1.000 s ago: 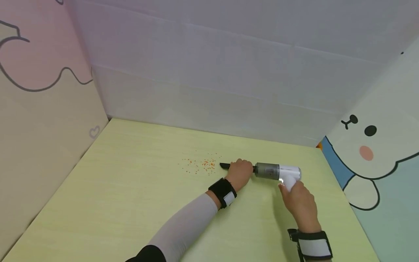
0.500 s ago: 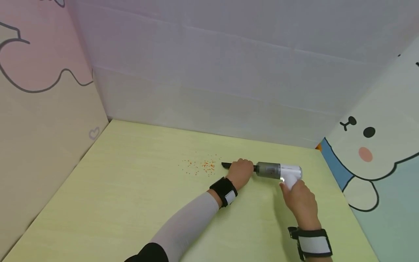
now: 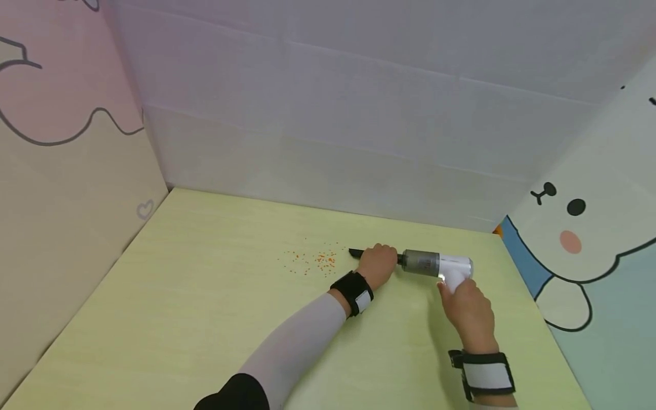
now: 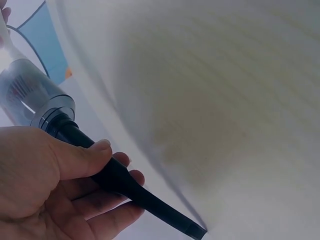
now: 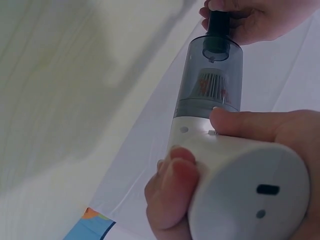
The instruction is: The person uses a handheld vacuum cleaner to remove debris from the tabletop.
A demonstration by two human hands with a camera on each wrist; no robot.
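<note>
A white handheld vacuum cleaner (image 3: 453, 267) with a clear grey dust cup (image 5: 212, 75) is held level above the table. My right hand (image 3: 468, 313) grips its white handle; in the right wrist view the thumb lies near the dust cup's edge. My left hand (image 3: 378, 266) holds the black crevice nozzle (image 4: 135, 187) at the vacuum's front, thumb on one side and fingers on the other. The nozzle's flat tip points left toward orange crumbs (image 3: 325, 261) scattered on the pale yellow table (image 3: 205, 319). Inside the dust cup a ribbed filter (image 5: 212, 85) shows, with reddish marks beside it.
A pale back wall (image 3: 333, 125) rises behind the table. On the left stands a pink and beige panel (image 3: 72, 188), and on the right a panel with a cartoon animal (image 3: 589, 228). A black strap is around each wrist.
The nozzle tip has shifted slightly right and up, away from the crumbs, as both hands move a little with the vacuum. Both hands keep their hold.
</note>
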